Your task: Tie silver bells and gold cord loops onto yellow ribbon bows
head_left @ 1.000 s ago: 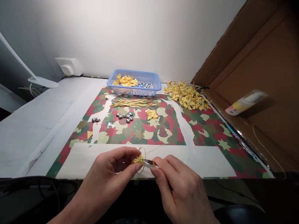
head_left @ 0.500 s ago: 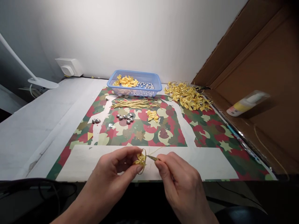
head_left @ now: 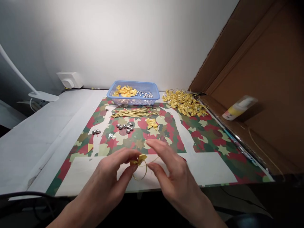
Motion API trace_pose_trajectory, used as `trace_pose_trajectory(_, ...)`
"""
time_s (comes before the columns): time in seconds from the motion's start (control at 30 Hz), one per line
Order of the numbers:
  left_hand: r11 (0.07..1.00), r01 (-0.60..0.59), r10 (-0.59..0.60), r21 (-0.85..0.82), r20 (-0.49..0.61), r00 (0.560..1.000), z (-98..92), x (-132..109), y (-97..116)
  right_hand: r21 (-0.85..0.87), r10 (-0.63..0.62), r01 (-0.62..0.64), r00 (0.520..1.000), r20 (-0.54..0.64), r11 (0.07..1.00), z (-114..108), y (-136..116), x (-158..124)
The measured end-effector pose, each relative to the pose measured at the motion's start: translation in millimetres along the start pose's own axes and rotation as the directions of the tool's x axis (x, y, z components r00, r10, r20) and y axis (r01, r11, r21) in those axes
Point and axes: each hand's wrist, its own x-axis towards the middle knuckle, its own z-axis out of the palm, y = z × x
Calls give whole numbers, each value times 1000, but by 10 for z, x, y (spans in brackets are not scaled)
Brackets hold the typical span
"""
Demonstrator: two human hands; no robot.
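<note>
A small yellow ribbon bow (head_left: 142, 157) with a loop of thin golden cord (head_left: 145, 172) is pinched between thumb and forefinger of my left hand (head_left: 114, 177). The loop hangs open below and right of the bow. Just right of it is my right hand (head_left: 178, 177), its thumb and forefinger spread apart and the thumb tip close to the loop. A loose cord end (head_left: 154, 159) sticks out between the two hands. The palm of my right hand is hidden, and the pointed tool is not visible now.
A blue basket (head_left: 133, 100) holds yellow bows and silver bells. Before it lie golden cords (head_left: 133, 112), silver bells (head_left: 124, 126) and yellow bows (head_left: 152, 123). Finished-looking bows form a heap (head_left: 185, 103). A bottle (head_left: 239, 107) is by the cardboard wall (head_left: 261, 63); a white lamp (head_left: 42, 96) stands left.
The pointed tool that showed at my right fingertips has gone from sight, and those fingers have spread. My left hand has turned the bow and moved slightly left; the view has tilted.
</note>
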Motion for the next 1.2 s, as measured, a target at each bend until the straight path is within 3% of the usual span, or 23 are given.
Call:
trace_pose_trajectory(0.07,997,-78,77,25,36,996,24,12,36,129,-7,1,999,46,992,12,-109,66)
trace_pose_trajectory(0.13,995,-87,89,55,-36,995,64,7,47,175,24,-25,1000,9,984,63,-158,98)
trace_pose_trajectory(0.2,999,-35,42,41,-177,983,97,-12,41,212,101,-84,992,-70,974,136,-168,89)
trace_pose_trajectory(0.27,994,26,-49,-107,-225,973,102,-34,30,299,187,-142,974,-128,944,204,-159,50)
trace_pose_trajectory(0.37,890,151,-210,-431,-92,973,54,-54,14,445,330,-237,933,-144,864,247,-133,-17)
trace_pose_trajectory(0.47,776,266,-321,-571,4,947,18,-53,3,484,409,-320,908,-89,814,233,-112,-47)
trace_pose_trajectory(0.63,680,267,-297,-683,76,952,91,7,68,497,418,-351,908,-26,794,231,-127,-61)
trace_pose_trajectory(0.7,665,277,-288,-693,104,952,114,48,109,473,413,-353,911,-26,808,237,-133,-83)
trace_pose_trajectory(0.77,650,310,-299,-694,141,944,117,84,132,417,373,-301,923,-100,857,227,-128,-110)
trace_pose_trajectory(0.87,622,356,-318,-698,190,929,108,104,123,226,147,-85,950,-276,970,171,-108,-130)
trace_pose_trajectory(0.97,612,369,-323,-699,205,924,110,93,88,39,-65,80,949,-307,996,99,-94,-97)
trace_pose_trajectory(1.1,580,380,-329,-721,220,918,100,71,48,-11,-105,107,940,-324,994,41,-98,-3)
trace_pose_trajectory(1.2,587,366,-326,-723,203,923,63,58,51,105,-33,61,969,-246,993,-4,-92,35)
